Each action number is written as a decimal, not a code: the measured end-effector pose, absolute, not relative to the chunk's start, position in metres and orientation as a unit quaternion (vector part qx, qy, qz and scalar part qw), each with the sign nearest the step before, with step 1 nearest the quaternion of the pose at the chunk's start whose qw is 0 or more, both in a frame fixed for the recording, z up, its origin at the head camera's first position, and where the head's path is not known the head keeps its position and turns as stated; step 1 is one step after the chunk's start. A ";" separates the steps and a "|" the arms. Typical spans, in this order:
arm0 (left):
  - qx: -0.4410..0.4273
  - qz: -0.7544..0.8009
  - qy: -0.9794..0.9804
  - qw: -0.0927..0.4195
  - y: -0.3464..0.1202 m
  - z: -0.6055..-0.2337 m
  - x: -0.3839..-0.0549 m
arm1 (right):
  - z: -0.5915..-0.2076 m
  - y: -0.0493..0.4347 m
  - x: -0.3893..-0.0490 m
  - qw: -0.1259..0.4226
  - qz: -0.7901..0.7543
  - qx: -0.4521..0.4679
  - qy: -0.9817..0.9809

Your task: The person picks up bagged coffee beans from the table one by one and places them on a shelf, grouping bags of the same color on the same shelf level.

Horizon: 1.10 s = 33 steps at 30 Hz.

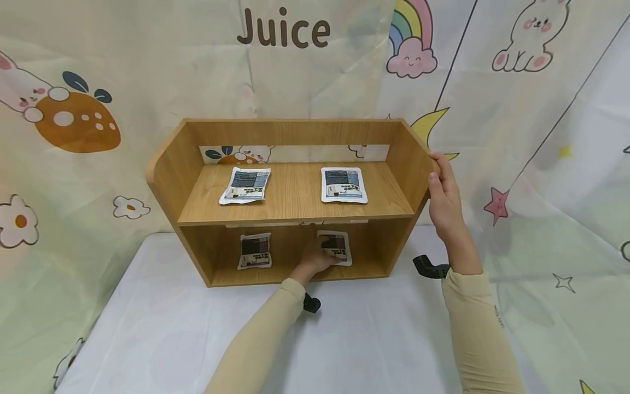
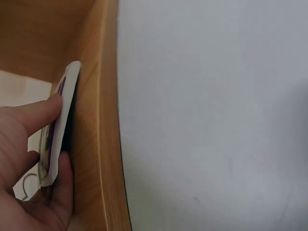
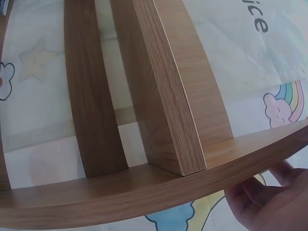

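A two-tier wooden shelf [image 1: 295, 219] stands on the white table against the printed cloth. On its lower tier, at the right, lies a flat white-edged pouch [image 1: 343, 246] with a dark and purple label. My left hand [image 1: 317, 254] pinches this pouch; in the left wrist view the thumb presses its printed face and fingers sit behind its lower end, the pouch tilted up off the board. High on the shelf's right side panel, my right hand [image 1: 445, 202] grips the edge, with fingers against the outer face in the right wrist view.
A similar dark-labelled pouch [image 1: 255, 251] lies at the lower left. Two blue-labelled pouches rest on the upper tier, one at left [image 1: 245, 186] and another at right [image 1: 343, 185]. The middle board overhangs my left hand. Black wrist mounts [image 1: 430, 268] stick out from both wrists.
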<state>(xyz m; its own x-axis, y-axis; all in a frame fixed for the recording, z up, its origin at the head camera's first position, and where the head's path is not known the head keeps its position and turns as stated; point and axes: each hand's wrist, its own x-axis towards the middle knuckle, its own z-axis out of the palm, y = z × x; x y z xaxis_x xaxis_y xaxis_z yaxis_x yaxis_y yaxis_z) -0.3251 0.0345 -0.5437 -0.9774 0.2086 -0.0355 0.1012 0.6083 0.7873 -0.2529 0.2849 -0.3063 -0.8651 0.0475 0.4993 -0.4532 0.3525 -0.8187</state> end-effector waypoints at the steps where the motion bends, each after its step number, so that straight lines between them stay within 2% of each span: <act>1: 0.090 0.420 0.901 0.059 0.035 -0.542 -0.324 | -0.304 0.283 -0.251 0.225 0.554 0.129 -0.791; 14: 0.079 0.389 0.916 0.057 0.042 -0.541 -0.311 | -0.292 0.273 -0.236 0.230 0.558 0.137 -0.785; 21: 0.084 0.392 0.916 0.013 0.040 -0.548 -0.309 | -0.297 0.275 -0.243 0.235 0.540 0.124 -0.798; 25: 0.086 0.402 0.911 0.008 0.040 -0.552 -0.310 | -0.305 0.284 -0.255 0.241 0.538 0.120 -0.799; 29: 0.102 0.415 0.904 0.015 0.035 -0.556 -0.308 | -0.311 0.289 -0.260 0.248 0.535 0.109 -0.800; 33: 0.156 0.405 0.901 0.007 0.020 -0.559 -0.304 | -0.311 0.287 -0.259 0.244 0.534 0.115 -0.801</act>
<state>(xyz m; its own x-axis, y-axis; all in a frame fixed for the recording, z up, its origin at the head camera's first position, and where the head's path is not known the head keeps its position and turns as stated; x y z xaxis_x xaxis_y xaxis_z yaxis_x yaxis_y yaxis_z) -0.3044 0.0203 -0.5589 -0.9512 0.2865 0.1144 0.2757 0.6230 0.7320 -0.2588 0.2873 -0.3107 -0.8549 0.0764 0.5132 -0.4444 0.4025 -0.8003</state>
